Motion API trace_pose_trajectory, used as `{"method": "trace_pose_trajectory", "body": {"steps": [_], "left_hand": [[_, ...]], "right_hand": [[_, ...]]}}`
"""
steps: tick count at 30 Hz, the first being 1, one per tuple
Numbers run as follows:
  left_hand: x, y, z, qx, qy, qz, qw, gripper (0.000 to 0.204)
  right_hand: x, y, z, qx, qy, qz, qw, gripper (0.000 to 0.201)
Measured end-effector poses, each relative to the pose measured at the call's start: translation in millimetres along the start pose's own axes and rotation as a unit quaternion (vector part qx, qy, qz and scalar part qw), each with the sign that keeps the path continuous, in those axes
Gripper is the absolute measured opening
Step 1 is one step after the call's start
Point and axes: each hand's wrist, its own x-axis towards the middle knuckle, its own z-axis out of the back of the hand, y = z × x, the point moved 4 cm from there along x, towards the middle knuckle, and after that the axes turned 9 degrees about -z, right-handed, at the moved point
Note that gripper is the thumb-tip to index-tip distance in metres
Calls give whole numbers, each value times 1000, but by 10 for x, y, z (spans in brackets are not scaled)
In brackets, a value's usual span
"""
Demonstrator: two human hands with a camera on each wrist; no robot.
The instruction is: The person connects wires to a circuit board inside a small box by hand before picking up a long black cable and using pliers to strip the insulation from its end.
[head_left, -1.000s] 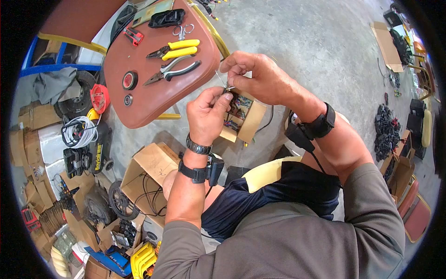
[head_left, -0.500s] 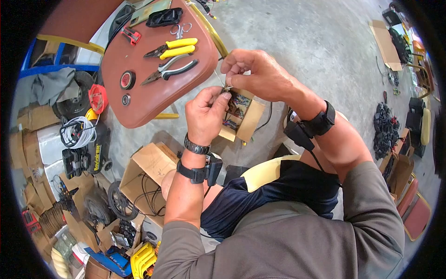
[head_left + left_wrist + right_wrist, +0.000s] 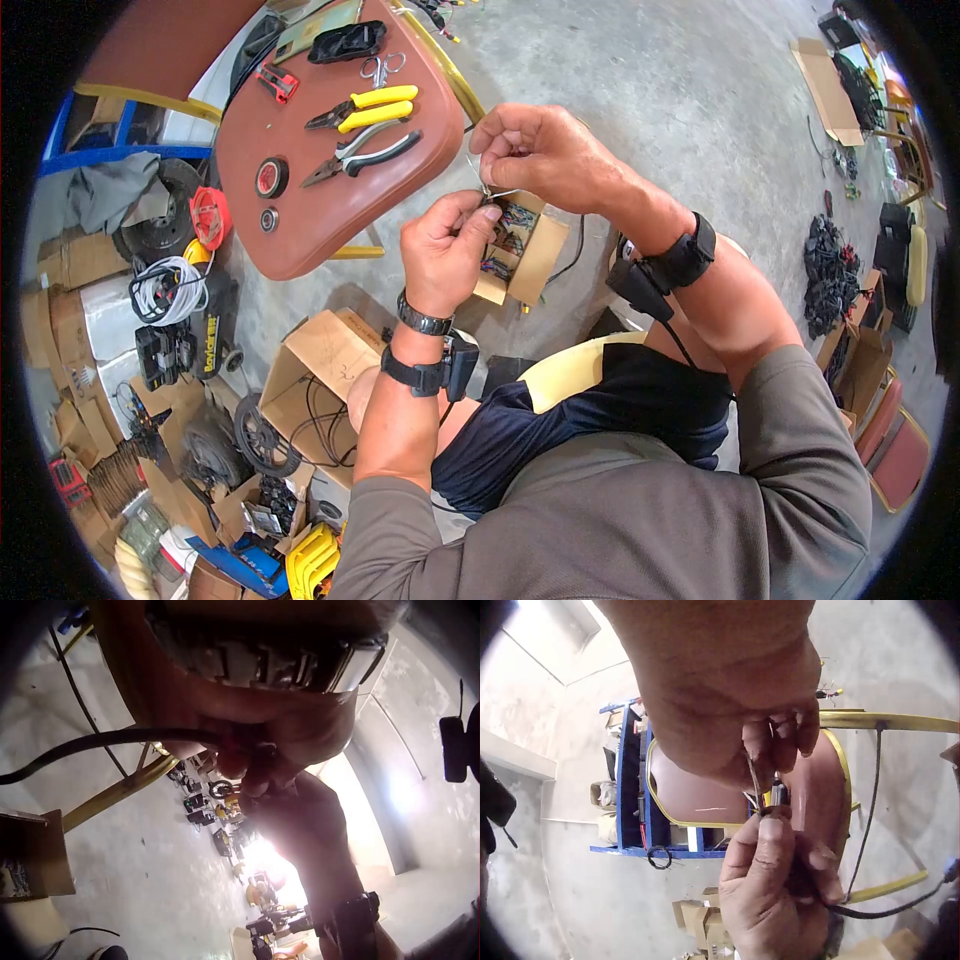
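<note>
In the head view my left hand (image 3: 440, 250) pinches the end of a black cable between thumb and forefinger. The cable (image 3: 112, 738) trails out of that hand in the left wrist view. Thin pale wires stick out of its end. One wire (image 3: 754, 778) runs up to my right hand (image 3: 560, 165), whose thumb and fingertips pinch it just above the left thumb. Beside the hands stands a brown chair seat (image 3: 330, 225) bearing yellow-handled pliers (image 3: 375, 105), black-and-grey pliers (image 3: 365, 155), scissors (image 3: 382, 68) and a roll of tape (image 3: 271, 178).
Below the hands, a small cardboard box (image 3: 545, 260) holds several coloured wires and connectors. Another cardboard box (image 3: 325, 350) with black cable stands by the left knee. A red cutter (image 3: 277, 83) and a black pouch (image 3: 346, 42) lie farther back on the seat.
My right hand has shifted slightly left, still pinching the wire. A pale wire now points out to the right below it. The left hand keeps its hold on the cable.
</note>
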Motion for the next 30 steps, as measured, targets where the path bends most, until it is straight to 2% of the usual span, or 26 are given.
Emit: {"method": "trace_pose_trajectory", "body": {"steps": [6, 9, 12, 15, 18, 21, 24, 27, 30], "left_hand": [[-10, -23, -21, -14, -11, 1, 1000, 13], [-4, 28, -24, -31, -7, -4, 999, 12], [-4, 63, 11, -20, -12, 39, 999, 12], [10, 85, 16, -55, -30, 59, 996, 11], [22, 82, 15, -47, -23, 50, 997, 12], [13, 77, 16, -35, -21, 41, 998, 12], [4, 54, 18, -9, -2, 26, 1000, 11], [-18, -17, -31, -46, 3, 27, 999, 12], [-28, 13, -34, -34, 7, 0, 999, 13]], "right_hand": [[32, -41, -3, -53, -2, -38, 998, 22], [21, -15, -2, -12, -3, -18, 1000, 22], [-51, 97, 13, -46, -18, -12, 999, 25], [-78, 96, -38, -92, 18, 43, 995, 26], [-129, 150, -76, -130, 31, 23, 991, 27], [-77, 94, -31, -106, 7, 52, 993, 26], [-59, 89, 24, -108, -14, 34, 993, 26], [-21, 55, 41, -121, -18, 4, 993, 26], [8, 7, 7, -151, -3, 10, 988, 25]]}}
